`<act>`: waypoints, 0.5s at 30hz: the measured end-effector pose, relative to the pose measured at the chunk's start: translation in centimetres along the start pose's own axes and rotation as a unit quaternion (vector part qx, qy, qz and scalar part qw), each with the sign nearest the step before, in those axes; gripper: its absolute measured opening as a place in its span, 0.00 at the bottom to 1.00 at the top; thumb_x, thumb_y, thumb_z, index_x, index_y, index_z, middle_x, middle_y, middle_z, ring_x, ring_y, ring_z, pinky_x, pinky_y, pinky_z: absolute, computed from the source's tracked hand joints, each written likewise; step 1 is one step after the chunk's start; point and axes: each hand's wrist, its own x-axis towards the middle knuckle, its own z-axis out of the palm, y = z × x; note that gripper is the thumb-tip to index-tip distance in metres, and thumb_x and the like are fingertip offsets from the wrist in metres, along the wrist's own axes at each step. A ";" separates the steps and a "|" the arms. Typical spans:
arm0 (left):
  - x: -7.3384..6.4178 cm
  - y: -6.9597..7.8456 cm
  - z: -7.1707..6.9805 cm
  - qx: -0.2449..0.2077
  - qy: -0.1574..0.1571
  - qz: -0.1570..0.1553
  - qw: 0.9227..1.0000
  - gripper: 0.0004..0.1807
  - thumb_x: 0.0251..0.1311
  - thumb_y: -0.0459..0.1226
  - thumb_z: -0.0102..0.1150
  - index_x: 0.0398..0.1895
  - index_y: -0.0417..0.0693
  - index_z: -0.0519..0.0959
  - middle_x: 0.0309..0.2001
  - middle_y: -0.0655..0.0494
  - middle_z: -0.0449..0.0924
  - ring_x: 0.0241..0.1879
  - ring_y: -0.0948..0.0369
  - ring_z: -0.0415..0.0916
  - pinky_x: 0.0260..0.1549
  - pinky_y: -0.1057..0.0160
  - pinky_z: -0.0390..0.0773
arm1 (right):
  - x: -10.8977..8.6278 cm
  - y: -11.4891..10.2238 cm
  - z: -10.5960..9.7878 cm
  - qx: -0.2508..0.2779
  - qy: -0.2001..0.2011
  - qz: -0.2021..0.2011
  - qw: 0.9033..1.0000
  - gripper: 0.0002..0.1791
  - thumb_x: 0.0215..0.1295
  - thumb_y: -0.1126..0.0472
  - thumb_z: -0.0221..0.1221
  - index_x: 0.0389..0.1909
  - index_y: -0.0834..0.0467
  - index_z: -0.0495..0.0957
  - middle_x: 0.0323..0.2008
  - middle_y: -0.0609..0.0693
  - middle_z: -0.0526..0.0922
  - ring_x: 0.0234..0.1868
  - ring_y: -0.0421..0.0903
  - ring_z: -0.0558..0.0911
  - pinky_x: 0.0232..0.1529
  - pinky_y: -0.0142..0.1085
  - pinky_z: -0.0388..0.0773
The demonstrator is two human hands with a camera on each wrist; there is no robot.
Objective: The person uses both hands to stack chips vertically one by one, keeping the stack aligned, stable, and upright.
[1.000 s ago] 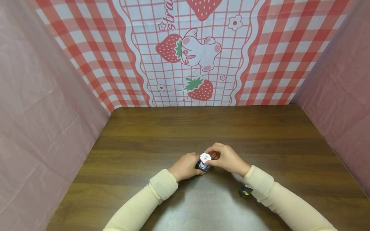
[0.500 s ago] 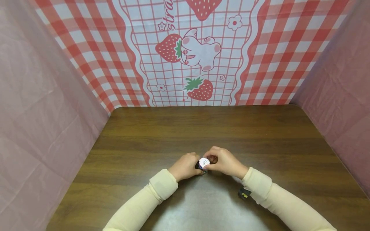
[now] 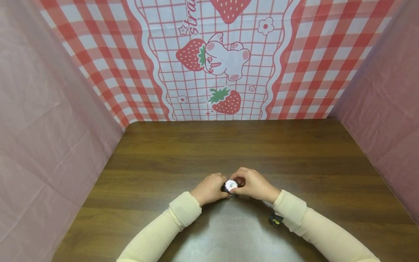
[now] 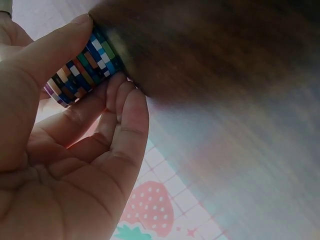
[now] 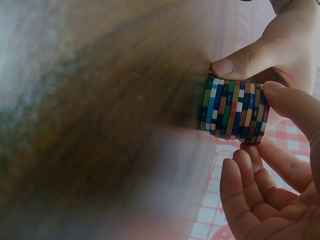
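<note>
A tall stack of poker chips (image 5: pixel 232 110) stands on the wooden table between the two hands, its edges striped in blue, green, white, orange and red. My left hand (image 3: pixel 209 189) holds the lower part of the stack, thumb on the near side and fingers on the far side. At the top, my right hand (image 3: pixel 256 185) grips the upper chips between thumb and fingers. The white-faced top chip (image 3: pixel 231 185) shows from above. In the left wrist view the stack's banded side (image 4: pixel 82 70) is partly covered by the left thumb and fingers.
The brown wooden table (image 3: pixel 183 145) reaches back to a red-and-white checked cloth (image 3: pixel 314 54) with strawberries. Pink drapes (image 3: pixel 49 120) hang at both sides. A small dark device with a yellow mark (image 3: pixel 275 219) sits under the right cuff.
My right hand has come down and slightly left, bringing the white chip from above the stack onto its top. The left hand has stayed in place round the stack.
</note>
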 end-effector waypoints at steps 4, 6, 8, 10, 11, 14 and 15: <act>0.0 0.0 0.0 -0.004 -0.001 0.000 1.000 0.15 0.49 0.46 0.74 0.31 0.49 0.79 0.30 0.59 0.79 0.30 0.65 0.72 0.30 0.67 0.72 | 0.0 -0.1 0.0 -0.002 0.001 0.003 1.000 0.14 0.48 0.59 0.74 0.37 0.55 0.84 0.31 0.43 0.81 0.31 0.36 0.76 0.33 0.27 0.76; 0.0 0.0 0.0 -0.003 -0.002 -0.001 1.000 0.15 0.49 0.46 0.74 0.31 0.48 0.79 0.30 0.58 0.79 0.30 0.65 0.72 0.30 0.67 0.72 | 0.0 -0.2 0.0 -0.005 0.004 0.004 1.000 0.15 0.48 0.58 0.74 0.37 0.55 0.84 0.31 0.43 0.81 0.31 0.35 0.76 0.32 0.27 0.76; 0.0 0.0 0.0 -0.002 0.000 0.000 1.000 0.15 0.49 0.45 0.74 0.31 0.48 0.79 0.30 0.58 0.79 0.30 0.65 0.73 0.30 0.67 0.73 | -0.1 -0.2 0.1 -0.007 0.006 0.002 1.000 0.15 0.48 0.59 0.74 0.37 0.56 0.83 0.31 0.43 0.81 0.31 0.35 0.76 0.32 0.27 0.76; 0.0 -0.1 0.0 -0.002 0.002 0.002 1.000 0.15 0.48 0.45 0.74 0.31 0.48 0.79 0.30 0.58 0.79 0.30 0.64 0.73 0.30 0.67 0.73 | -0.2 -0.1 0.1 -0.008 0.008 0.002 1.000 0.15 0.47 0.58 0.74 0.37 0.56 0.83 0.31 0.43 0.81 0.31 0.35 0.76 0.32 0.27 0.76; 0.0 -0.1 0.0 -0.002 0.002 0.002 1.000 0.15 0.48 0.45 0.74 0.31 0.48 0.79 0.30 0.58 0.79 0.30 0.64 0.73 0.30 0.67 0.73 | -0.2 -0.1 0.1 -0.008 0.008 0.003 1.000 0.16 0.47 0.58 0.74 0.37 0.56 0.83 0.31 0.43 0.81 0.31 0.35 0.76 0.32 0.27 0.76; 0.0 -0.1 0.0 -0.006 0.003 0.003 1.000 0.15 0.48 0.45 0.74 0.30 0.48 0.79 0.30 0.58 0.79 0.30 0.64 0.73 0.30 0.67 0.73 | -0.2 -0.2 0.1 -0.008 0.007 0.005 1.000 0.16 0.48 0.59 0.74 0.38 0.56 0.83 0.32 0.43 0.81 0.31 0.35 0.76 0.33 0.28 0.77; 0.0 -0.1 0.0 -0.007 0.003 0.003 1.000 0.15 0.48 0.45 0.74 0.30 0.49 0.79 0.30 0.58 0.79 0.31 0.64 0.73 0.31 0.67 0.73 | -0.2 -0.2 0.1 -0.007 0.007 0.007 1.000 0.16 0.48 0.58 0.74 0.38 0.56 0.83 0.32 0.43 0.81 0.31 0.36 0.77 0.33 0.28 0.77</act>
